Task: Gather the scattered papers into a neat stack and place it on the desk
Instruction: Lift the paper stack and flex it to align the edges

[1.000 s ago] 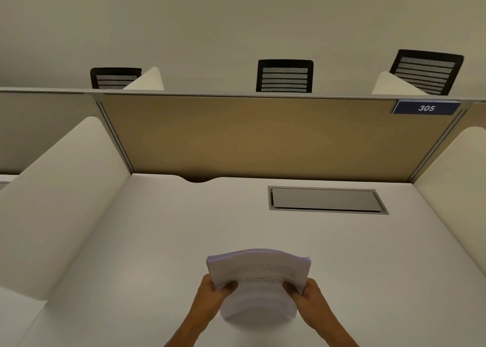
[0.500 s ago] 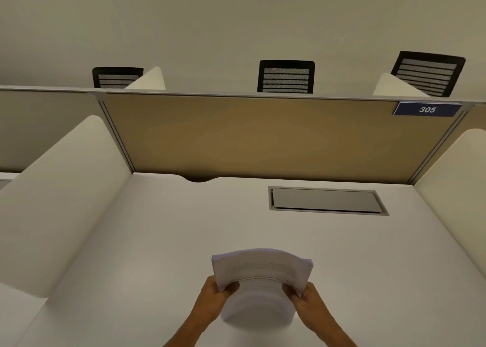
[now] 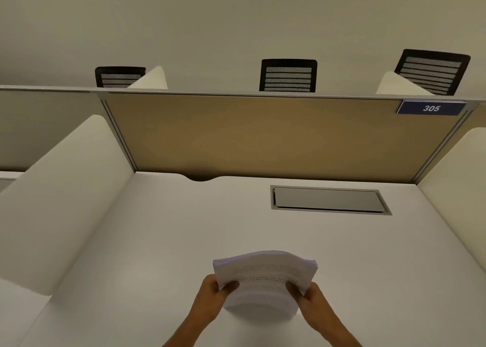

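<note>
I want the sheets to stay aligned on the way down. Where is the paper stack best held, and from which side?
As now: the paper stack by its two short side edges, left hand from the left, right hand from the right. It is thick and bows upward mid-span, so squeezing both edges probably keeps the sheets square above the desk.

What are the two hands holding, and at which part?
A thick white paper stack, held by the left hand and right hand at its near corners.

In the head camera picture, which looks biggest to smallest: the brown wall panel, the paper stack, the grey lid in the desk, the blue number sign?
1. brown wall panel
2. paper stack and grey lid: alike, and the stack is nearer the camera
3. blue number sign
</note>
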Demonstrator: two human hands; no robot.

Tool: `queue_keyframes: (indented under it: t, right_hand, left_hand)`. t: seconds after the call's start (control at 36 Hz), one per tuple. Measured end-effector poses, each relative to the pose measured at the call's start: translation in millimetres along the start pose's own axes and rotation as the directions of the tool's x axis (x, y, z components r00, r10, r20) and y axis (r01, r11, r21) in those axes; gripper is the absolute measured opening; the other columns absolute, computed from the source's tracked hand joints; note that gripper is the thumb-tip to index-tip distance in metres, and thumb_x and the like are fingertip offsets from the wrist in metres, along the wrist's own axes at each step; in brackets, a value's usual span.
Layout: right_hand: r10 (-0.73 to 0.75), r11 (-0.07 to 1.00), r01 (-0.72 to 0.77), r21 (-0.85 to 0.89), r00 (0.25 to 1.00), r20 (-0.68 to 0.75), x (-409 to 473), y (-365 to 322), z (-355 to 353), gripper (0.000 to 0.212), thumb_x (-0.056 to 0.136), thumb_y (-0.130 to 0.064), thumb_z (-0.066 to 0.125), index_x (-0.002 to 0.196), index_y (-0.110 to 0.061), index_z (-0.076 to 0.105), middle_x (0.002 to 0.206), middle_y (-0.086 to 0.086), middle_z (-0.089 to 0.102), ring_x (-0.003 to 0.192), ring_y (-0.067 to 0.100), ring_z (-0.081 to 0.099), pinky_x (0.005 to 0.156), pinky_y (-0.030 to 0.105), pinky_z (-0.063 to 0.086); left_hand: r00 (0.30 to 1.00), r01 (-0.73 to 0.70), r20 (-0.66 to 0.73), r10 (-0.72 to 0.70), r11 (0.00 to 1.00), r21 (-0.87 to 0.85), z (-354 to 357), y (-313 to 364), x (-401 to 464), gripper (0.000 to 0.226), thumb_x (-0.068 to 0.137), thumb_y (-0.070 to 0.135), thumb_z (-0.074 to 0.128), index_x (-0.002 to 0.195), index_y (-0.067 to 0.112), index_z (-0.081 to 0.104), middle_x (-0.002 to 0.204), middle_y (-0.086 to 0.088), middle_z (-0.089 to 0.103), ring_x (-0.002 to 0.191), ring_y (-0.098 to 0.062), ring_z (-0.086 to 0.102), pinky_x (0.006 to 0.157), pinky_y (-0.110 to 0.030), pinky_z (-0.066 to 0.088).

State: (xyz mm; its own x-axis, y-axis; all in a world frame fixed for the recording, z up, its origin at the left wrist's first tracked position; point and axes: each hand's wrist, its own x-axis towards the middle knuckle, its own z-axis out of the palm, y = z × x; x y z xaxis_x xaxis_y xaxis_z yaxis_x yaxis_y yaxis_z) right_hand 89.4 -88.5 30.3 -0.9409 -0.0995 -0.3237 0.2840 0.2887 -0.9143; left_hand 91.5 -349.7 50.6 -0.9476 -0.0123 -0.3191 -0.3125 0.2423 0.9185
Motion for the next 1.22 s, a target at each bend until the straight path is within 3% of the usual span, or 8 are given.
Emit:
queue_keyframes:
  t: [0.31,0.47,0.81,0.92,1.06,1.14,1.19,1.22]
  right_hand:
    - [0.002,1.000,-0.002,-0.005,1.000,-0.009,-4,1,-2,0.020,0.101,-0.027,0.055,0.100,-0.038,0.072,0.100,-0.022,0.076,0.093,-0.004,0.069,0.074,0.006,0.052]
    - [0.001,1.000,0.000,0.007,1.000,-0.026,-5,-4,-4,0.023,0.102,-0.025,0.053,0.099,-0.033,0.074,0.100,-0.018,0.077,0.092,0.000,0.071,0.074,0.009,0.053]
    - [0.039,0.993,-0.034,-0.112,0.998,0.042,-1,3,-2,0.022,0.101,-0.034,0.052,0.098,-0.048,0.069,0.101,-0.026,0.074,0.094,-0.006,0.068,0.074,0.005,0.052]
    - [0.047,0.984,-0.040,-0.171,0.998,0.034,1,0,-2,0.019,0.101,-0.033,0.052,0.099,-0.047,0.066,0.100,-0.019,0.075,0.093,-0.002,0.069,0.077,0.011,0.054]
    - [0.063,0.962,-0.044,-0.268,0.996,0.063,7,-10,-9,0.019,0.101,-0.038,0.052,0.107,-0.030,0.068,0.106,-0.008,0.074,0.095,0.007,0.070,0.085,0.025,0.058]
    - [0.068,0.937,-0.024,-0.348,0.991,0.116,11,-23,-20,0.024,0.100,-0.039,0.052,0.108,-0.026,0.072,0.106,-0.007,0.075,0.095,0.012,0.071,0.085,0.030,0.058]
    - [0.056,0.912,0.012,-0.409,0.986,0.155,14,-34,-28,0.027,0.100,-0.039,0.052,0.102,-0.024,0.074,0.101,-0.006,0.077,0.091,0.017,0.073,0.080,0.032,0.058]
    - [0.042,0.894,0.041,-0.446,0.984,0.174,15,-41,-33,0.027,0.100,-0.039,0.051,0.097,-0.025,0.074,0.097,-0.005,0.077,0.088,0.019,0.073,0.075,0.030,0.057]
  left_hand:
    - [1.000,-0.018,0.018,0.017,0.999,0.032,3,-11,0,0.024,0.091,0.014,0.067,0.114,0.019,0.071,0.107,0.000,0.076,0.098,-0.017,0.070,0.082,-0.019,0.056]
    - [0.999,-0.040,-0.015,0.040,0.999,0.004,2,-5,-2,0.023,0.092,0.016,0.066,0.112,0.025,0.070,0.104,0.004,0.076,0.097,-0.015,0.070,0.072,-0.009,0.053]
    - [0.999,0.002,0.043,-0.004,0.999,0.043,3,-7,-5,0.022,0.093,0.024,0.064,0.091,0.044,0.072,0.097,0.019,0.077,0.089,0.002,0.070,0.075,-0.012,0.053]
    - [0.997,-0.011,0.078,0.006,0.999,0.053,3,-4,-4,0.024,0.094,0.022,0.062,0.094,0.044,0.071,0.099,0.023,0.076,0.092,0.004,0.070,0.073,-0.006,0.051]
    - [0.995,-0.003,0.095,0.001,1.000,0.021,-8,-3,4,0.012,0.091,0.027,0.067,0.098,0.032,0.074,0.100,0.013,0.078,0.097,-0.012,0.073,0.073,-0.015,0.056]
    - [0.996,-0.050,0.074,0.057,0.994,-0.100,-22,8,13,0.037,0.086,0.019,0.073,0.122,0.019,0.063,0.110,0.001,0.076,0.105,-0.022,0.071,0.083,-0.028,0.060]
    - [0.989,-0.147,-0.047,0.143,0.984,-0.101,-30,24,17,0.072,0.084,0.015,0.074,0.145,0.018,0.037,0.133,-0.002,0.063,0.115,-0.022,0.065,0.097,-0.039,0.055]
    - [0.976,-0.196,-0.105,0.193,0.980,-0.025,-34,35,19,0.086,0.082,0.018,0.076,0.151,0.021,0.025,0.146,0.004,0.049,0.124,-0.017,0.056,0.105,-0.036,0.048]
